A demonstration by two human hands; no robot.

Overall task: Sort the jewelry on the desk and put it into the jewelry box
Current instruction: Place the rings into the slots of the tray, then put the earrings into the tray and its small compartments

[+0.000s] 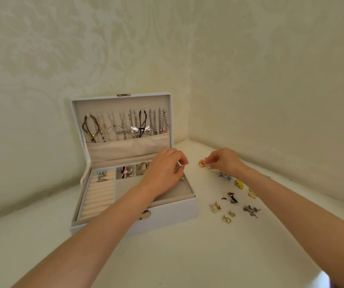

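Right hand (226,162) pinches a round gold earring (201,163) just right of the jewelry box (173,215) — curled left hand (164,168), grip unclear, hovers over it.

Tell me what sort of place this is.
Probably a home, likely a bedroom or dressing corner: damask-patterned wallpaper on both walls, a white desk tucked into the corner, and an open jewelry box with loose earrings beside it.

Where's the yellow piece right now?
Head view: the yellow piece lies on the desk right of the jewelry box, just nearer than the right hand pinching a round gold piece, between a blue piece and gold hoops.
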